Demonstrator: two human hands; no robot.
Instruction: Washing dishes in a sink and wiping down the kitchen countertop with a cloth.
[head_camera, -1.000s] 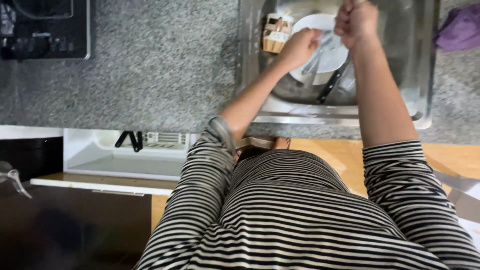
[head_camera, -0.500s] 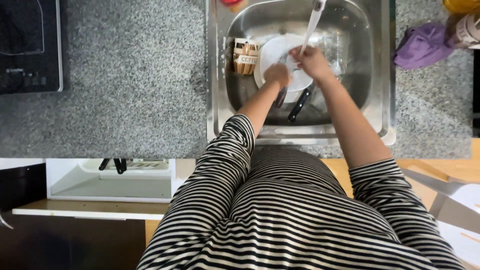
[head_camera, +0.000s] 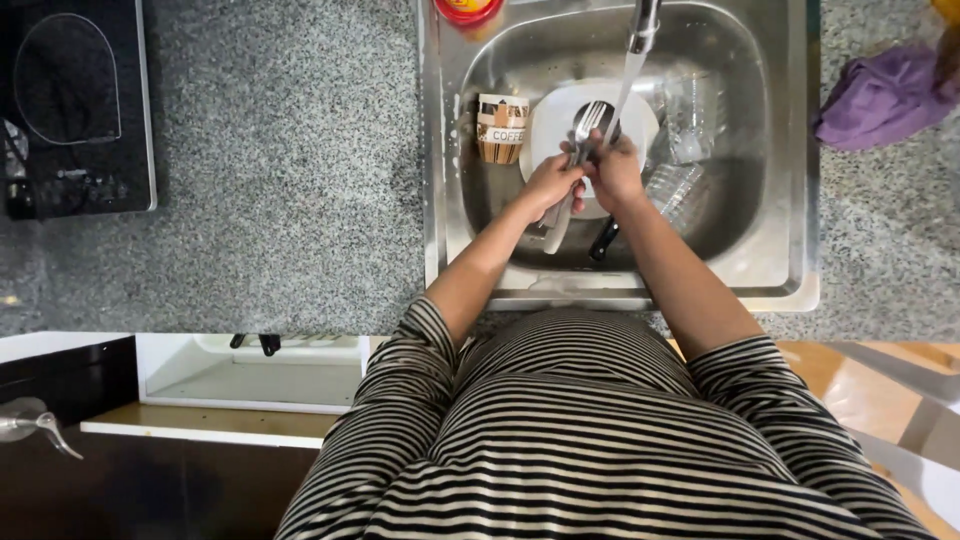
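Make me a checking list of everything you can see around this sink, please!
Surface: speckled grey stone counter around a steel sink.
Job's things: fork and other cutlery held under the running tap, above a white plate.
Clutter: striped paper cup and clear glasses in the sink; purple cloth on the counter; red lid at the rim.
Grippers: left hand and right hand both grip the cutlery.
Cables: nothing seen.
Surroundings: black cooktop far left; open drawer below.
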